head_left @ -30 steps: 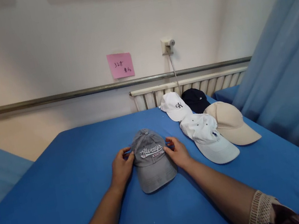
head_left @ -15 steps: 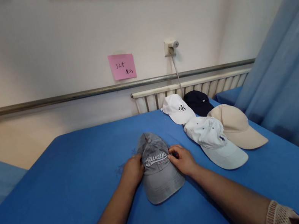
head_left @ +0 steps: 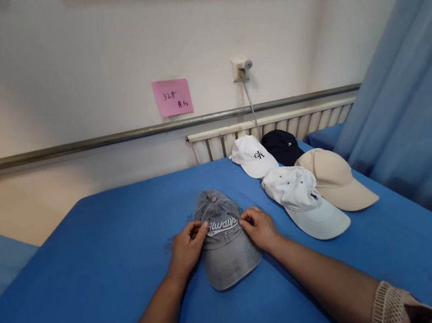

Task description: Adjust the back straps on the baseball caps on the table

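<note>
A grey baseball cap [head_left: 230,265] with white raised lettering lies on the blue-covered table [head_left: 126,222], its brim toward me. My left hand [head_left: 187,247] pinches the cap's left side, the thumb on the front panel by the lettering. On the opposite side, my right hand [head_left: 260,229] grips the crown's edge with thumb and fingers. To the right of the hands lie a pale grey-white cap [head_left: 296,192] with a small dark logo, a beige cap [head_left: 332,171], a white cap [head_left: 251,152] with black letters and a dark navy cap [head_left: 280,144].
Behind the table run a metal rail [head_left: 112,139] and a white radiator [head_left: 212,142]. A pink note [head_left: 172,97] sticks to the wall near a socket [head_left: 239,71] with a plugged-in cord. A blue curtain [head_left: 408,94] hangs at the right.
My left thumb has come up onto the cap's front beside the lettering. My right hand keeps its hold. The whole view has shifted slightly, and the caps otherwise lie as before.
</note>
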`<act>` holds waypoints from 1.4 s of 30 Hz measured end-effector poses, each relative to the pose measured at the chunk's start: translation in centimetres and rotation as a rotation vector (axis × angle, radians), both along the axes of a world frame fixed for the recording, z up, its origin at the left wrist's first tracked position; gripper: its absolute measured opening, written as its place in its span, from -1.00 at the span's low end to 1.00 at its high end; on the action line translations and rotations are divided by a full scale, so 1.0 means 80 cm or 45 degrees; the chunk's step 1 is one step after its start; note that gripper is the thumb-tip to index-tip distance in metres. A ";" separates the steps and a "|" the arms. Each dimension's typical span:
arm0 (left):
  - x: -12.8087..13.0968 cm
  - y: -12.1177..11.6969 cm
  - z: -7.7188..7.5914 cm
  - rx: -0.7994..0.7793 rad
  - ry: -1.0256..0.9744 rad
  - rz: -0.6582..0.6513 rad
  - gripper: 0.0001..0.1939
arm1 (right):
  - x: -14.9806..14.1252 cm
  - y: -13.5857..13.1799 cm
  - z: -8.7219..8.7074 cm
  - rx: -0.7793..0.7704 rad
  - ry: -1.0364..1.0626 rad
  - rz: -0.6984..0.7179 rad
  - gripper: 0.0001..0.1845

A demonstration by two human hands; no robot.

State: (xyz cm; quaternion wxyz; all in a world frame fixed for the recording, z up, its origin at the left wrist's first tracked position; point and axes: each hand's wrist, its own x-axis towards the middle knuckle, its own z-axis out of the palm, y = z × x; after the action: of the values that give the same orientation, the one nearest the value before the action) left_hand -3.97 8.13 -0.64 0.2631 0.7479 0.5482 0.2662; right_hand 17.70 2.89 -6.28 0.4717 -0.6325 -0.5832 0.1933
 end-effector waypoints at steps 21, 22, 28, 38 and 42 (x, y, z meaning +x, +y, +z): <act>0.181 0.095 0.092 0.691 -0.103 -0.159 -0.77 | 0.027 -0.048 0.020 0.439 0.238 0.026 -0.76; 0.185 0.102 0.086 0.685 -0.105 -0.153 -0.76 | 0.025 -0.045 0.018 0.413 0.242 0.061 -0.74; 0.191 0.127 0.036 0.608 -0.096 -0.071 -0.73 | 0.024 -0.034 0.012 0.292 0.276 0.148 -0.67; 0.193 0.132 0.030 0.465 -0.121 0.115 -0.67 | 0.021 -0.026 0.006 0.160 0.275 0.140 -0.66; 0.195 0.126 0.043 0.435 -0.099 0.104 -0.67 | 0.019 -0.029 0.010 0.095 0.261 0.145 -0.67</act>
State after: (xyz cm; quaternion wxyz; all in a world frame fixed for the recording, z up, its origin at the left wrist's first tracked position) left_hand 11.60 18.20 2.82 0.1423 0.7479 0.5144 0.3947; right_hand 19.25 0.54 -5.49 0.5402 -0.5572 -0.5738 0.2618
